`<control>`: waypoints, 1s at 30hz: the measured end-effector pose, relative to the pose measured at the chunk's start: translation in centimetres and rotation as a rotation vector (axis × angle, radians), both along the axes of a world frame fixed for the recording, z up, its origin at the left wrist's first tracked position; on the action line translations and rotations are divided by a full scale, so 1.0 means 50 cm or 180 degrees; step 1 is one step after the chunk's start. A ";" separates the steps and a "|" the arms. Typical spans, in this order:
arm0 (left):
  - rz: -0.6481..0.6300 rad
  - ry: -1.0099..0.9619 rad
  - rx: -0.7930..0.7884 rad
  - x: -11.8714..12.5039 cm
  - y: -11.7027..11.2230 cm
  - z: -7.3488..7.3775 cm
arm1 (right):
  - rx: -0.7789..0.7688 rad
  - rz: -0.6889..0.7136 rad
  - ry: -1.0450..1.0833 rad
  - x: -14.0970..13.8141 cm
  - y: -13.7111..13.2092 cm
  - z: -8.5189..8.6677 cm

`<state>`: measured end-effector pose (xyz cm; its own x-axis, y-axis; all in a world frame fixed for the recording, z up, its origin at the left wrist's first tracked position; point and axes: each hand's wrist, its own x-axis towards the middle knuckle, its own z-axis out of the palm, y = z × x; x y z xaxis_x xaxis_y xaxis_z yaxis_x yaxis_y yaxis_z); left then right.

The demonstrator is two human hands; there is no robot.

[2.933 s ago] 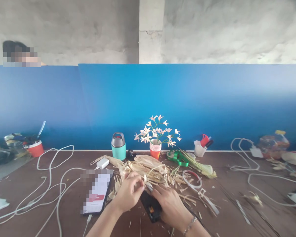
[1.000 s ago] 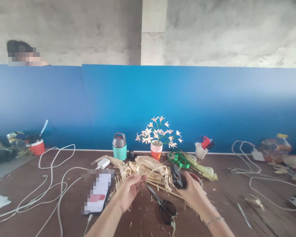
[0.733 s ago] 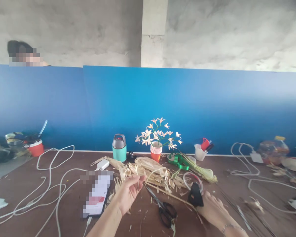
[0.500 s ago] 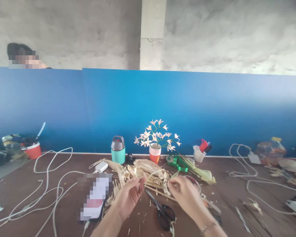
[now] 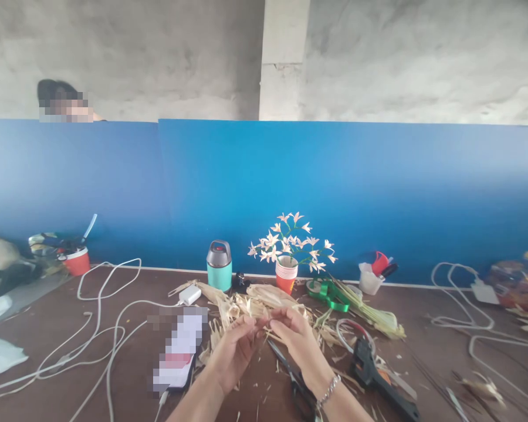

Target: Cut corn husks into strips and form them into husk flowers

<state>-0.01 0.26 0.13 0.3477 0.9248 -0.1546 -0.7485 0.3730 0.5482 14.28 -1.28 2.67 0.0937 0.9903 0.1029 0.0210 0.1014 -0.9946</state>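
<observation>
My left hand (image 5: 234,351) and my right hand (image 5: 295,335) meet above the brown table (image 5: 48,328), fingertips pinched together on a small pale husk strip (image 5: 266,321). A heap of dried husk leaves (image 5: 250,300) lies just beyond them. Black-handled scissors (image 5: 289,370) lie under my right wrist, partly hidden. A black glue gun (image 5: 370,373) rests on the table to the right of my right hand, touching nothing I hold.
A phone (image 5: 180,350) lies left of my hands among white cables (image 5: 101,328) and a charger (image 5: 190,293). At the blue partition (image 5: 334,187) stand a teal flask (image 5: 219,266), an orange cup of husk flowers (image 5: 286,275), green ribbon (image 5: 330,291) and a white cup (image 5: 371,282). A person's head (image 5: 64,101) shows behind the partition.
My right hand lifted the black glue gun, set it down on the table to the right, then came back empty to join my left hand on the husk strip.
</observation>
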 end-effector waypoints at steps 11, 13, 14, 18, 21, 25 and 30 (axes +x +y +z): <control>0.0183 0.0563 0.0342 0.000 -0.005 0.015 | 0.0042 -0.0103 -0.0246 0.008 0.018 0.000; 0.0439 0.0899 0.0580 0.001 -0.003 0.013 | 0.0237 -0.0283 -0.0760 0.019 0.023 0.017; 0.0545 0.1052 0.0692 0.001 -0.002 0.012 | 0.0367 -0.0358 -0.0987 0.023 0.024 0.028; 0.0609 0.1451 0.0922 0.000 0.001 0.003 | 0.0807 -0.0397 -0.1607 0.025 0.015 0.072; 0.0596 0.1773 0.0886 0.003 0.003 0.000 | 0.1031 -0.0310 -0.1957 0.019 0.005 0.086; 0.0741 0.2117 0.0791 0.009 0.002 0.004 | 0.1249 -0.0220 -0.2256 0.014 -0.003 0.083; 0.0962 0.2548 0.0959 0.010 -0.010 0.014 | 0.1677 -0.0383 -0.2409 0.012 -0.011 0.083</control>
